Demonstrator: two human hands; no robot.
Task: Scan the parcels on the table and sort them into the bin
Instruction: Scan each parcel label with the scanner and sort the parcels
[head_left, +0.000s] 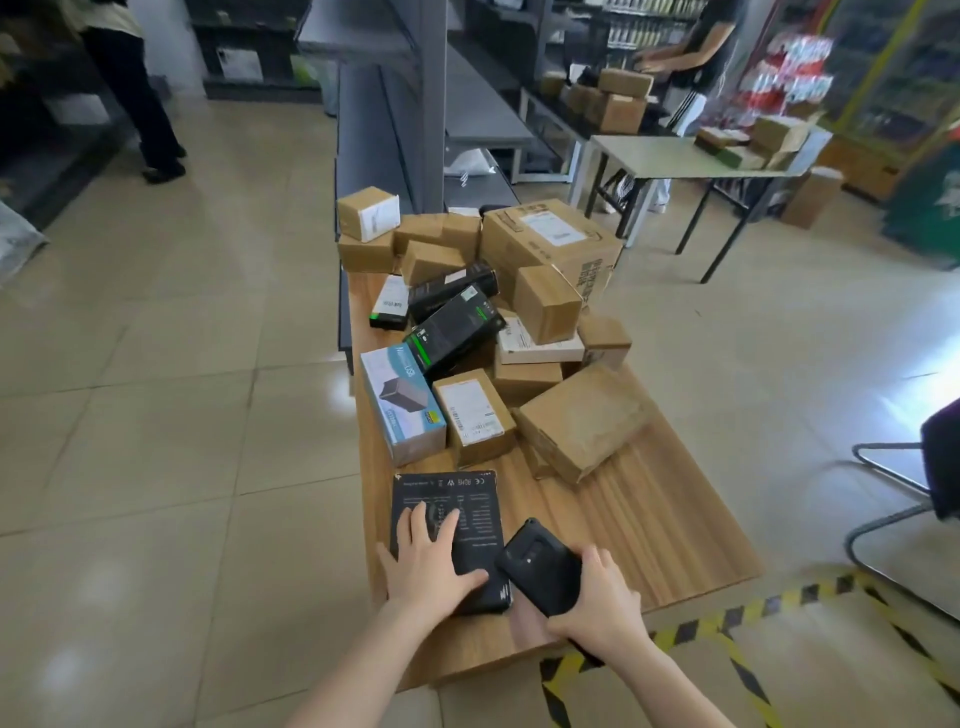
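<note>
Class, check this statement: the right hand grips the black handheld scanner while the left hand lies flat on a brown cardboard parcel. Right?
One error: in the head view the left hand lies flat on a black printed box, not a brown cardboard parcel. The right hand does grip the black handheld scanner.

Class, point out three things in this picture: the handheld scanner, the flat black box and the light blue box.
handheld scanner (537, 564), head view, middle of its black back.
flat black box (447, 493), head view, printed top face, far end.
light blue box (402, 402), head view, its top face.
</note>
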